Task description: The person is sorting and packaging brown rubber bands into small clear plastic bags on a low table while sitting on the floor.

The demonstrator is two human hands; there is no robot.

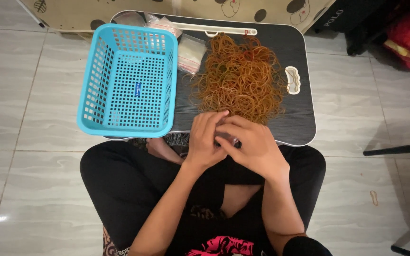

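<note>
- I sit cross-legged on a pale tiled floor [34, 189] with a small dark lap table [300, 118] across my knees; a patterned cloth lies beyond its far edge.
- On the left of the table stands a blue plastic basket [129, 78] with perforated walls. Its left side hangs over the table edge, and I see nothing in it, only a small label on its bottom.
- Just right of the basket lie small clear bags [191, 52], stacked flat near the far edge, within easy reach.
- A big loose heap of brown rubber bands [240, 78] fills the middle of the table, right in front of my hands, likely so I can pull from it easily.
- My left hand [205, 140] curls closed at the near edge of the table, fingers against a small clear bag [227, 139] that both hands pinch between them.
- My right hand [255, 147] closes over the same bag from the other side; most of it is hidden, so I cannot tell what is in it.
- One stray band [374, 197] lies on the floor, far right.
</note>
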